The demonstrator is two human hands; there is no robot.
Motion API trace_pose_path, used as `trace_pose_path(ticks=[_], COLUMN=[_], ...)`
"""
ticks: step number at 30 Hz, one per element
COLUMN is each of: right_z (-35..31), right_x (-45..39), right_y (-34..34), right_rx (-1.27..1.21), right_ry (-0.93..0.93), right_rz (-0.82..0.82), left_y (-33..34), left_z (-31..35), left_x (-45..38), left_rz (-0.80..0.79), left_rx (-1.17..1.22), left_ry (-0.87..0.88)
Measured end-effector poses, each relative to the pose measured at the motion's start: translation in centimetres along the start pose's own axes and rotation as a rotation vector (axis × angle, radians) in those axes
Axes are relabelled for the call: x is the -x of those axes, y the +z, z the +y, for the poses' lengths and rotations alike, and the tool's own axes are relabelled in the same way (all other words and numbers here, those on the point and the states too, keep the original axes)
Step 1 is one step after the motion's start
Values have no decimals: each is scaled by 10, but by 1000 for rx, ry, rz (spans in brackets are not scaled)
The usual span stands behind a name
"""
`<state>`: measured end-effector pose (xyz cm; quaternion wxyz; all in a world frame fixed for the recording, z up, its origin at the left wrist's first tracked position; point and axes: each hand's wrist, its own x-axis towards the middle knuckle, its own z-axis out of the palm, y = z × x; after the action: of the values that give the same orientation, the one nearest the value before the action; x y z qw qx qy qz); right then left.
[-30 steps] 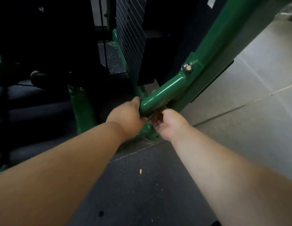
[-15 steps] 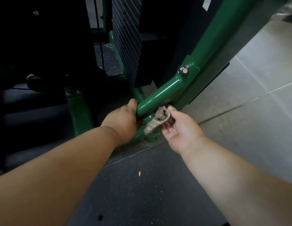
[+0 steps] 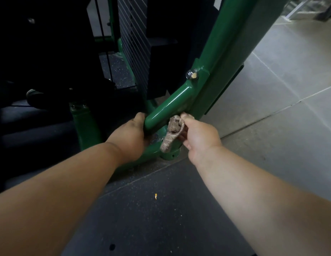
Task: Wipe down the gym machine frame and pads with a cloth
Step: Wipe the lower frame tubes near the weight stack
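Note:
The gym machine's green frame runs diagonally up to the right, with a short round green tube branching low off the main upright. My left hand grips the lower end of that tube from the left, fingers curled under it. My right hand pinches a grey-brown cloth against the tube's underside near the joint, and one end of the cloth hangs down over the green base foot.
A bolt sits on the frame joint. A black weight stack stands behind the tube. Another green post rises at the left. Dark rubber flooring lies below, pale tiles to the right.
The right hand drew out from under the tube, pulling the cloth into view, then shifted slightly up along the tube toward the joint. The left hand kept its grip on the tube.

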<state>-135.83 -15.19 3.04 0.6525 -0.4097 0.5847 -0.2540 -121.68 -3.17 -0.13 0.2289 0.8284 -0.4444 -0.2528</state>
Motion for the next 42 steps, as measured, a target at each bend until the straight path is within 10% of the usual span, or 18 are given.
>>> trace_pose_path(ticks=[10, 18, 24, 31, 42], right_z=[18, 30, 42, 37, 41], right_x=[8, -4, -15, -27, -44], right_y=[-13, 1, -20, -6, 6], right_rx=[385, 235, 275, -170, 75], right_ry=[-518, -314, -82, 239, 154], right_rz=[-54, -11, 1, -191, -217], left_y=[8, 4, -21, -32, -19], left_z=[-8, -4, 1, 4, 21], left_x=[-6, -5, -17, -38, -66], left_rz=[32, -18, -183, -89, -422], left_rx=[25, 78, 581, 752, 742], left_ry=[19, -2, -231, -395, -440])
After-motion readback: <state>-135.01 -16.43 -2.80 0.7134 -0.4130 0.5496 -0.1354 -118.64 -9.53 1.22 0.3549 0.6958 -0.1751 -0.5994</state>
